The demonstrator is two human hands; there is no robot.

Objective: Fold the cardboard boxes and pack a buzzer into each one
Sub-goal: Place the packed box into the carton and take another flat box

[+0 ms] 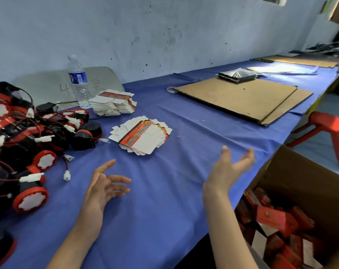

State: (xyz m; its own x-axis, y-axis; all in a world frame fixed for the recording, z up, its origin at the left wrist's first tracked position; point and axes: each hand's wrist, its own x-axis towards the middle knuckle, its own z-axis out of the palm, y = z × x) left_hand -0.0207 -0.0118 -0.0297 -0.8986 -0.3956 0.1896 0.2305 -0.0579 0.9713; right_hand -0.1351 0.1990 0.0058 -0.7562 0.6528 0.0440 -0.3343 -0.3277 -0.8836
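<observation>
Head view: the nearer stack of flat box blanks (141, 135) lies just ahead of the left hand (104, 185), its red printed band and long axis running diagonally from near-left to far-right; a second stack (114, 102) sits farther ahead; the buzzers (38, 136) are heaped to that hand's left, wires tangled. The left hand hovers low over the blue tablecloth (164, 210), fingers spread and relaxed, holding nothing; the right hand (228, 169) is raised, palm turned up and inward, fingers loosely extended, empty, slightly blurred; folded red boxes (271, 216) fill a carton (310, 177) below and right of it.
</observation>
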